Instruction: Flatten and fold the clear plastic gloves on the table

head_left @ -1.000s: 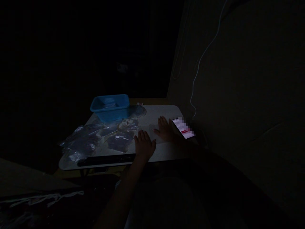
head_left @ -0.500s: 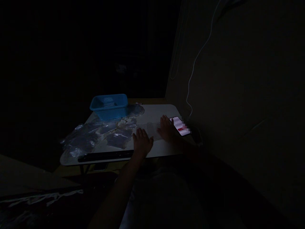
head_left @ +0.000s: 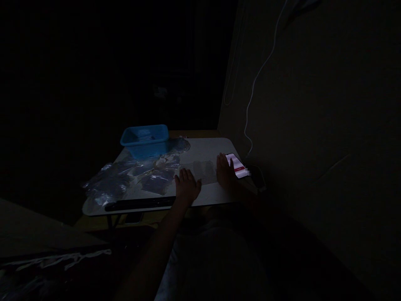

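A clear, flat plastic bag (head_left: 205, 170) lies on the white folding table (head_left: 206, 146) between my two hands. My left hand (head_left: 187, 186) rests palm down on its left end, fingers spread. At the bag's right edge, my right hand (head_left: 224, 172) lies flat with its fingers stretched out, close beside a lit phone (head_left: 237, 165). Left of my left hand are several crumpled clear plastic bags (head_left: 155, 180) in a loose heap. The dim light hides fine detail.
A blue plastic basin (head_left: 145, 146) stands at the table's back left. Along the front edge runs a black bar (head_left: 140, 203). A white cable (head_left: 250, 96) hangs down the wall on the right. Below the table's left side lies a dark flat object (head_left: 133, 218).
My right hand has slid a little to the right across the plastic bag to its right edge, uncovering more of it. My left hand has stayed in place.
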Tool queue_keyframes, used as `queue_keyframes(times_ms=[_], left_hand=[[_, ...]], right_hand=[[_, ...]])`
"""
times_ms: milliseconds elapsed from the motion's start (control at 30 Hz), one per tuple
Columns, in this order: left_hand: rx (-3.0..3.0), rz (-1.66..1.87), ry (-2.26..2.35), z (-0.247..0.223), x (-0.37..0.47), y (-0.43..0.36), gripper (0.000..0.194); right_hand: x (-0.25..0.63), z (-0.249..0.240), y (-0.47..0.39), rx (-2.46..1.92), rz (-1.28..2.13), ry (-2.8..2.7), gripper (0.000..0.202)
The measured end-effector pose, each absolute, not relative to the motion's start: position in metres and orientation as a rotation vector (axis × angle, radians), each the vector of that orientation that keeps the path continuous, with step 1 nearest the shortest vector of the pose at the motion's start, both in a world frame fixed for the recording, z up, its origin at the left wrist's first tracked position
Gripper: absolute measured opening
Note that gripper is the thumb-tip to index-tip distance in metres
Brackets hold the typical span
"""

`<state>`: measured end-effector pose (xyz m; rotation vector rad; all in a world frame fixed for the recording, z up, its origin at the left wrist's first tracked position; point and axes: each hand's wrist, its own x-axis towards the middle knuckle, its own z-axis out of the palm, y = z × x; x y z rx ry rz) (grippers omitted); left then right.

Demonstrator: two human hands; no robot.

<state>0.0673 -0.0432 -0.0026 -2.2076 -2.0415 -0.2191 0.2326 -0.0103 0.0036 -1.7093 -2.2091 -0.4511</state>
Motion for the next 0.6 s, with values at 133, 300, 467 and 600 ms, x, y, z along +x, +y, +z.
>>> queue_keyframes(times_ms=[133, 300, 467, 600], left_hand=[[-2.211, -0.199, -2.046, -0.001, 0.067, -0.044, 0.067], [-2.219, -0.182, -2.063, 0.001, 0.068, -0.045, 0.067], [-2.220, -0.209, -2.061, 0.000, 0.067, -0.045, 0.068], [-2.215, -0.235, -2.053, -0.002, 0.067, -0.045, 0.067]], right_hand=[[0.212, -0.004, -0.017, -1.406, -0.268, -2.497, 0.052], [0.218, -0.016, -0.019, -1.391, -0.261, -2.535, 0.050], [0.236, -0.018, -0.015, -1.517, -0.272, -2.482, 0.054], [0.238, -0.019, -0.016, -1.548, -0.269, -2.457, 0.054]])
